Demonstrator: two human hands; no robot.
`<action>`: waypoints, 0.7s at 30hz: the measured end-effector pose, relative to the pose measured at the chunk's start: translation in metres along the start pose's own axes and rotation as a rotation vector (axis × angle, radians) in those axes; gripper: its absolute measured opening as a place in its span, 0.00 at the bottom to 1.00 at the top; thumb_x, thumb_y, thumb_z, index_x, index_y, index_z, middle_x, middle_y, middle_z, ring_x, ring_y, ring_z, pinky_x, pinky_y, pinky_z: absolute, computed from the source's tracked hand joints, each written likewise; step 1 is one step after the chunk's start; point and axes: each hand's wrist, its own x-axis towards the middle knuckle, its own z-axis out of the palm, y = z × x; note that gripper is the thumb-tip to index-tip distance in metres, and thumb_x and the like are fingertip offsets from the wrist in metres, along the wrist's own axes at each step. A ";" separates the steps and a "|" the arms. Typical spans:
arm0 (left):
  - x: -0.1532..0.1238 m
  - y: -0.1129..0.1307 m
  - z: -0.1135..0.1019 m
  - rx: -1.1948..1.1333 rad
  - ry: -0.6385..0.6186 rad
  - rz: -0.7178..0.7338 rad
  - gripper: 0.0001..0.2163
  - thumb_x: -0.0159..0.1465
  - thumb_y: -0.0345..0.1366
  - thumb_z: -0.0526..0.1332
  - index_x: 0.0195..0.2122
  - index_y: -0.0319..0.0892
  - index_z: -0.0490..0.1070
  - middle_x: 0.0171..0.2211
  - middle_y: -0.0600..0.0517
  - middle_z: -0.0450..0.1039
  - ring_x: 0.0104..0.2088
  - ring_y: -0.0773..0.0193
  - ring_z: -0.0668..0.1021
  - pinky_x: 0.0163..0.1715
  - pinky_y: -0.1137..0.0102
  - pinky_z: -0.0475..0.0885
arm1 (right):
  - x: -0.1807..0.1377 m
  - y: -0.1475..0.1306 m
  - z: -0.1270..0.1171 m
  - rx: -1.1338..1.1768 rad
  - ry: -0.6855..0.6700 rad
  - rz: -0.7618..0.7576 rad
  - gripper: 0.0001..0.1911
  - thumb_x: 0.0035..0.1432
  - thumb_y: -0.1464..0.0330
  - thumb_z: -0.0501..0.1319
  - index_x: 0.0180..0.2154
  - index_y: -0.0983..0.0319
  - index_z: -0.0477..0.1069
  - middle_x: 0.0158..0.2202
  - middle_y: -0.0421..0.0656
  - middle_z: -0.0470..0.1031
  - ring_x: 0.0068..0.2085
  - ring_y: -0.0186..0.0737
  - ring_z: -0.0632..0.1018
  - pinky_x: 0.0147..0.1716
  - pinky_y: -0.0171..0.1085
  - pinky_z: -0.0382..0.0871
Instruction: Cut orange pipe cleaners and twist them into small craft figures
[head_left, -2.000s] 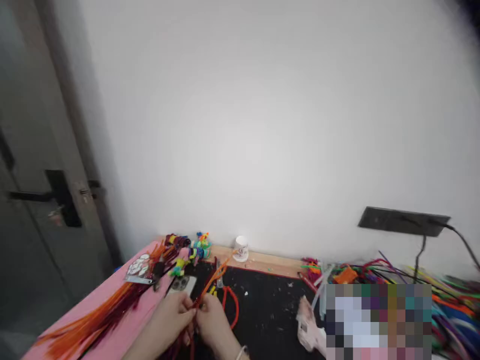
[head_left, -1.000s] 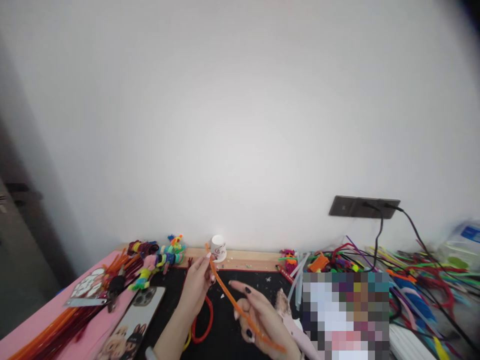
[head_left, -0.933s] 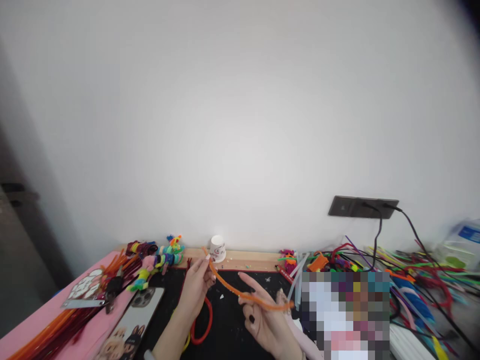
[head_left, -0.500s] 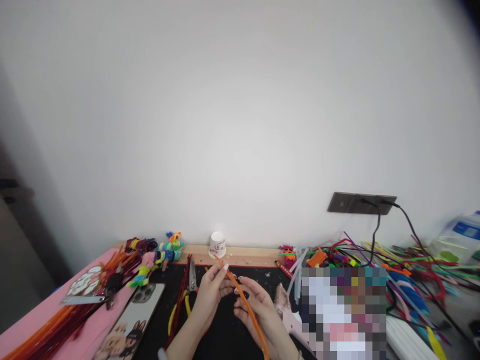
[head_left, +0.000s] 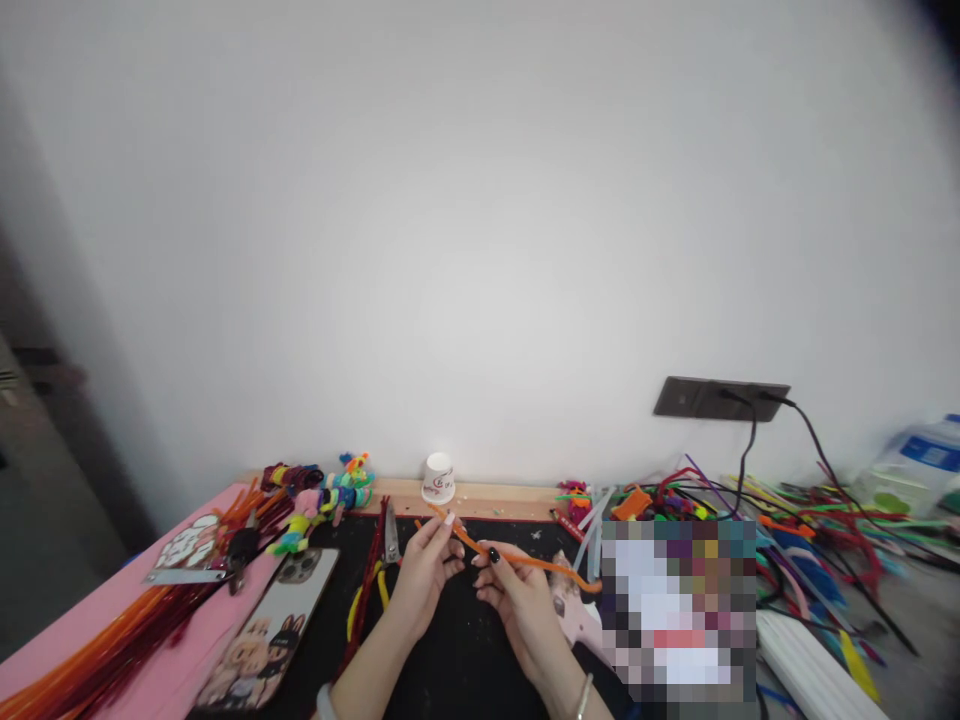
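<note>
Just on the near side of the cup (head_left: 438, 478), I see the stem (head_left: 536, 563) raised over the mat (head_left: 450, 650): orange, thin and fuzzy, one end close to the cup, the other bending down to the right. My left hand (head_left: 431, 570) is closed in a pinch near the cup end; my right hand (head_left: 521, 600) pinches it about midway, thumb on top, remaining fingers loosely curled.

The mat is black and flecked with pale scraps; a wood strip (head_left: 510, 495) runs under the cup. Left of the cup I have scissors (head_left: 391, 532), a phone (head_left: 266, 640) and an orange and dark red bundle (head_left: 112, 630) on pink. Right of it lie a glue gun (head_left: 577, 615) and a coloured tangle (head_left: 874, 555). Behind the cup rises a white wall (head_left: 480, 250), its socket panel (head_left: 720, 398) to the cup's right.
</note>
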 end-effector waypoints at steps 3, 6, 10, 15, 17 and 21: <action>0.002 0.002 -0.004 -0.021 0.016 0.021 0.19 0.45 0.42 0.75 0.34 0.38 0.75 0.30 0.55 0.73 0.23 0.74 0.72 0.23 0.77 0.70 | 0.000 0.001 0.000 -0.051 0.002 -0.013 0.21 0.40 0.60 0.76 0.35 0.65 0.78 0.28 0.45 0.80 0.25 0.33 0.76 0.25 0.31 0.70; 0.004 0.002 -0.007 -0.033 0.014 0.042 0.19 0.46 0.44 0.75 0.33 0.38 0.74 0.30 0.55 0.72 0.23 0.74 0.70 0.24 0.77 0.69 | 0.001 0.003 0.000 -0.086 0.001 -0.012 0.21 0.41 0.60 0.75 0.35 0.66 0.78 0.28 0.45 0.79 0.24 0.32 0.76 0.24 0.30 0.71; 0.003 0.003 -0.009 -0.023 0.018 0.026 0.18 0.46 0.44 0.75 0.30 0.38 0.73 0.28 0.56 0.70 0.24 0.73 0.70 0.24 0.76 0.69 | 0.002 0.004 0.001 -0.097 -0.011 -0.011 0.21 0.43 0.58 0.74 0.35 0.67 0.77 0.28 0.45 0.78 0.23 0.32 0.76 0.22 0.30 0.71; 0.004 0.006 -0.010 -0.010 0.009 0.008 0.18 0.46 0.45 0.75 0.29 0.38 0.73 0.25 0.57 0.69 0.23 0.73 0.70 0.23 0.76 0.68 | 0.002 0.002 0.001 -0.104 -0.009 -0.030 0.22 0.43 0.57 0.74 0.33 0.66 0.75 0.27 0.44 0.78 0.22 0.32 0.75 0.20 0.30 0.70; 0.006 0.006 -0.011 0.016 0.004 0.018 0.18 0.47 0.47 0.74 0.30 0.39 0.74 0.24 0.57 0.68 0.23 0.72 0.70 0.23 0.76 0.68 | 0.001 0.002 0.001 -0.113 -0.015 -0.034 0.21 0.44 0.57 0.73 0.33 0.66 0.75 0.27 0.44 0.77 0.22 0.32 0.75 0.21 0.30 0.70; 0.007 0.009 -0.012 0.055 0.052 0.036 0.17 0.49 0.45 0.73 0.32 0.39 0.74 0.27 0.55 0.71 0.24 0.71 0.71 0.24 0.75 0.68 | -0.002 0.003 0.000 -0.129 -0.028 -0.031 0.21 0.44 0.56 0.73 0.32 0.66 0.74 0.26 0.44 0.77 0.22 0.32 0.75 0.20 0.30 0.70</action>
